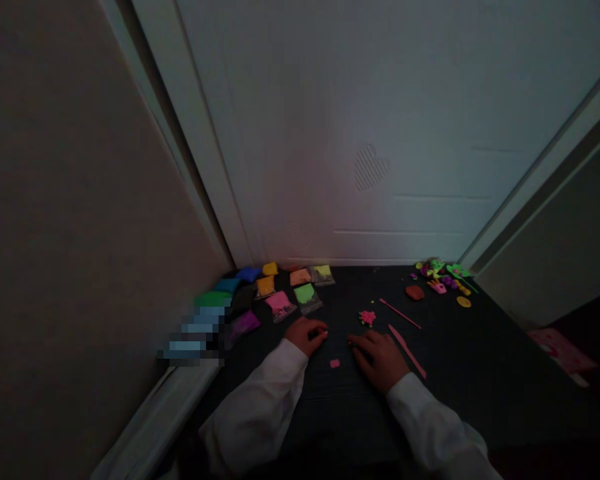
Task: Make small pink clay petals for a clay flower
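My left hand [306, 335] rests on the dark mat [470, 360] with its fingers curled, and what it holds, if anything, is too dim to make out. My right hand [379, 359] lies palm down a little to the right, fingers bent toward the left hand. A small pink clay piece [335, 363] sits on the mat between my wrists. A pink clay flower shape [367, 317] lies just beyond my right hand. A pink modelling tool [407, 351] lies along the right side of my right hand, and a thinner pink stick [400, 313] lies farther back.
Several small bags of coloured clay [280, 288] are spread at the back left of the mat. Finished small clay figures [443, 277] cluster at the back right, near a brown lump [415, 292]. A white door [380, 133] stands behind; a wall is on the left.
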{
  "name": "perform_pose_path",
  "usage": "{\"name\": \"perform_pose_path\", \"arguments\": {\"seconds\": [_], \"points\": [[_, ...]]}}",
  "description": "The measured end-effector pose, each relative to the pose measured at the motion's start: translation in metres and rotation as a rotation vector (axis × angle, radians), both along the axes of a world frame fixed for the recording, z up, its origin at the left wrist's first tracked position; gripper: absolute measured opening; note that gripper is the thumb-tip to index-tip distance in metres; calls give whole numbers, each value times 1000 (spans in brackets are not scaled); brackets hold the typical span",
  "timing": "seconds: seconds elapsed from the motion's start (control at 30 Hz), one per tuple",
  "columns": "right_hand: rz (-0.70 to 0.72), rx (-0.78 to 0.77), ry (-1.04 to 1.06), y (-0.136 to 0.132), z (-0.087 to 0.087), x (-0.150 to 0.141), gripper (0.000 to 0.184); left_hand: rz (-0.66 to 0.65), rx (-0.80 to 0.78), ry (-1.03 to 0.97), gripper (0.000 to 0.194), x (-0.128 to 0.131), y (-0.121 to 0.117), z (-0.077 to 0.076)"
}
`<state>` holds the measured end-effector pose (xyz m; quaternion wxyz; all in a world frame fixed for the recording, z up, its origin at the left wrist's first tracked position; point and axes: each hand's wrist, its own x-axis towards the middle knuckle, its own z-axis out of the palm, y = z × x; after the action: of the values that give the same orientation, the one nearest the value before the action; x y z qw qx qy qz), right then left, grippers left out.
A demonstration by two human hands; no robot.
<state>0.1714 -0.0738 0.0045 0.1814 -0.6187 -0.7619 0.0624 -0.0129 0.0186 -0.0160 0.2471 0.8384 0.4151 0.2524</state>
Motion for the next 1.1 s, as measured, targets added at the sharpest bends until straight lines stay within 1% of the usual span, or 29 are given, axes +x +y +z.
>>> {"name": "perform_pose_path", "arguments": {"seconds": [0.07, 0.27, 0.4, 0.53, 0.63, 0.8, 0.97, 1.1], "points": [[-15, 5, 7, 1, 0, 0, 30, -7, 3, -3, 21, 0, 0, -1], [-30, -4, 29, 2, 0, 0, 25, -60, 180, 85, 16, 3, 6, -9], [-39, -9, 6, 4, 2, -2, 22, -52, 159, 67, 17, 6, 10, -9], [-42, -11, -27, 6, 4, -5, 23, -87, 135, 31, 17, 9, 11, -5], [-48, -8, -4, 6, 4, -4, 21, -100, 137, 33, 16, 11, 11, -4], [-40, -3, 62, 2, 0, 1, 19, -83, 154, 69, 18, 9, 12, -6], [-14, 30, 46, -3, -2, 2, 24, -109, 160, 44, 20, 5, 10, -6], [-4, 18, 12, -2, -1, 2, 28, -122, 150, 37, 21, 5, 8, -4]]}}
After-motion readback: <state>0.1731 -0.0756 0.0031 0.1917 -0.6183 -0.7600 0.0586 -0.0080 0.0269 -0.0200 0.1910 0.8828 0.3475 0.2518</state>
